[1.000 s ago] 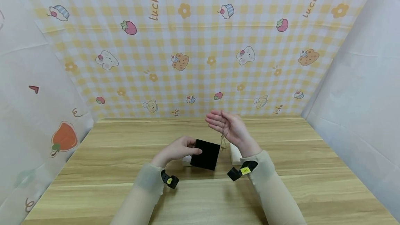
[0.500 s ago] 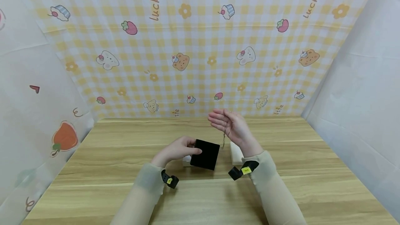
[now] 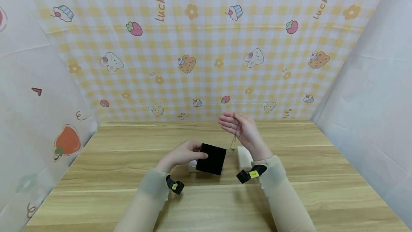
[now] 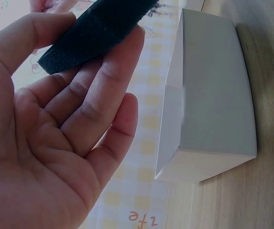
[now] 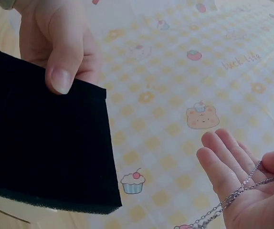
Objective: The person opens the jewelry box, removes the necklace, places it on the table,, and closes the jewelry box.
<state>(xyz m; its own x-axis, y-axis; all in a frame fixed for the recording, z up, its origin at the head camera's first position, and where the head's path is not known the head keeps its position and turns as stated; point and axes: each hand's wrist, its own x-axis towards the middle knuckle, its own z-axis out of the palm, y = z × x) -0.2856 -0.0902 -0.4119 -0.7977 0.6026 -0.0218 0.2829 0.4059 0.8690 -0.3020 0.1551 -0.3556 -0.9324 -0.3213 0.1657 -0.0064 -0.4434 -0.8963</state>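
Observation:
My left hand (image 3: 181, 154) pinches a square black foam pad (image 3: 213, 160) between its thumb and fingers, its flat face tilted toward the head camera. In the right wrist view the pad's fuzzy lower edge shows. A thin chain necklace (image 5: 233, 195) lies across the palm of my right hand (image 3: 243, 130), whose thumb presses it against the hand. The other fingers there stay nearly straight. Part of the chain hangs below that hand, with a small pendant (image 3: 233, 149) at its bottom, just right of the pad.
An open white box (image 4: 216, 90) stands on the wooden table (image 3: 199, 207), partly hidden behind the left hand and pad in the head view. Another white box piece (image 3: 244, 158) lies beneath the right wrist. A checked yellow cloth (image 3: 206, 38) hangs at the back.
My right hand has drifted slightly to the right, and the hanging chain has swung and turned with it. The left hand and the black pad have stayed nearly still.

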